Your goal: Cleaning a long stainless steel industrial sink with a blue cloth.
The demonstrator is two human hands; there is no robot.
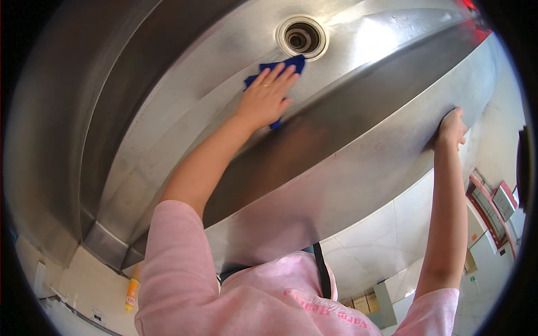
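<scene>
My left hand [265,98] lies palm down, fingers spread, on a dark blue cloth [296,63], pressing it against the bottom of a stainless steel sink [201,90]. A ring is on one finger. The cloth sticks out past the fingertips and below the palm, and its upper corner reaches the rim of the round drain [301,38]. My right hand [453,128] is at the outer front panel of the sink [357,168], with its fingers curled; the picture does not settle whether they grip the metal.
The sink's raised front wall [336,113] stands between my body and the basin. Water drops dot the metal near the upper right. A yellow bottle [131,294] is at the lower left. Cardboard boxes [365,303] and a red-framed object [489,210] are farther off on the right.
</scene>
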